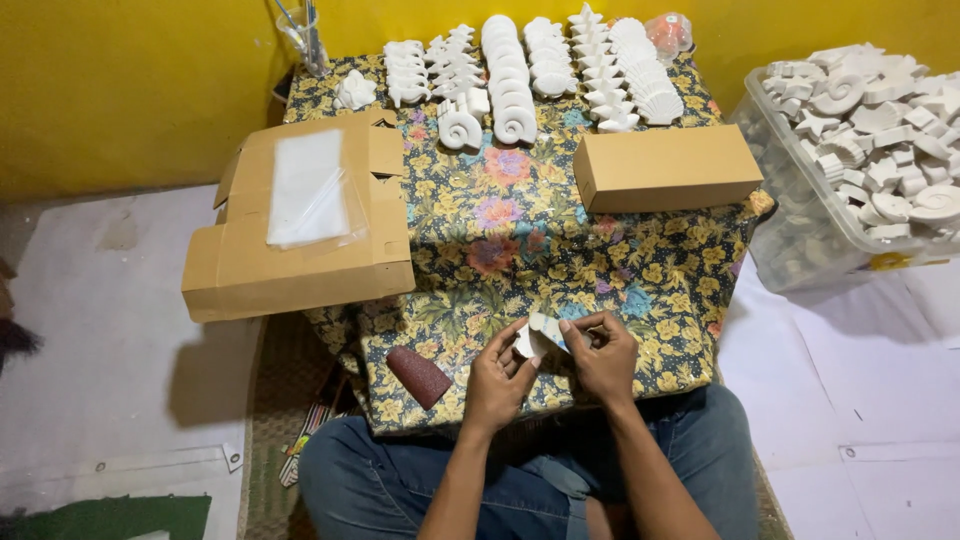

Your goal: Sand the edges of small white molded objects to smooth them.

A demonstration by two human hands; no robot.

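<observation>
Head view: low in the frame, at about six o'clock from the middle of the flowered tablecloth [520, 250], both hands meet over a small white cast piece [541, 335]. The left hand [497, 378] closes on its left edge from below, and the right hand [604, 357] pinches the right side with fingers curled over the top.

The piece looks like plaster or unglazed clay, so I judge it light, stiff, dusty rather than slick, and brittle at thin edges or points. It is best held by its thicker body, with the palm under it, not by the tips.

At eight o'clock from the hands lies a dark red sanding block [419, 376]. At twelve o'clock stand rows of white shell shapes [520, 75]. A closed cardboard box [667, 166] sits at one o'clock, an open cardboard box [300, 215] at ten, and a clear bin of white pieces [860, 140] at two.
</observation>
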